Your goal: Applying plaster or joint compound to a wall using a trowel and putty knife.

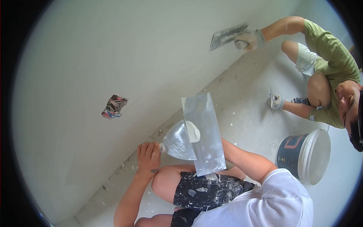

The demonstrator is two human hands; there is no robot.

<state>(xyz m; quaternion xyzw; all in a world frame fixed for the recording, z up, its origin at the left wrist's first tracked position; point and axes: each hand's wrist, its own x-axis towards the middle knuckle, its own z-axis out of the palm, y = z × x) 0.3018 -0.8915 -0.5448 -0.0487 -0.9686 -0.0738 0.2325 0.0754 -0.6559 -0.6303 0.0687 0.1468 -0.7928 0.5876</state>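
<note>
My left hand [148,157] is closed around the short handle of a broad putty knife [176,142]. Its flared metal blade lies across the face of a rectangular plastering trowel [210,134]. A dollop of white putty [193,131] sits on the trowel beside the blade's edge. My right forearm [245,157] reaches behind the trowel and holds it up from the back; the fingers of that hand are hidden there. Both tools are in front of my knees, over the floor near the wall.
The pale wall [75,75] has a ragged hole with wires [114,106]. A co-worker in a green shirt [329,49] crouches at right, pressing a trowel [228,36] to the wall and holding another tool [270,92]. A lidded bucket [291,153] stands on the splattered floor [249,113].
</note>
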